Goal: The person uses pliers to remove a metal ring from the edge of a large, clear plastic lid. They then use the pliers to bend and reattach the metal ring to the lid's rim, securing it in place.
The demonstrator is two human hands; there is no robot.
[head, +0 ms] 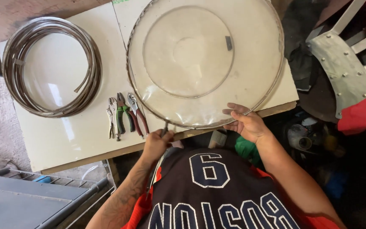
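Observation:
A large round clear plastic disc (204,59) with a metal strip round its rim lies on a pale table (64,135), its near edge hanging over the table's front. My right hand (244,123) grips that near rim, fingers on top. My left hand (157,142) is closed on a thin metal strip (154,174) at the disc's near-left rim; the strip runs down past my shirt.
A coil of brown metal strip (51,68) lies at the table's left. Locking pliers (112,121) and two pairs of pliers with green and red handles (131,116) sit beside the disc. A riveted metal frame (344,72) stands at right, a grey rack (34,199) at lower left.

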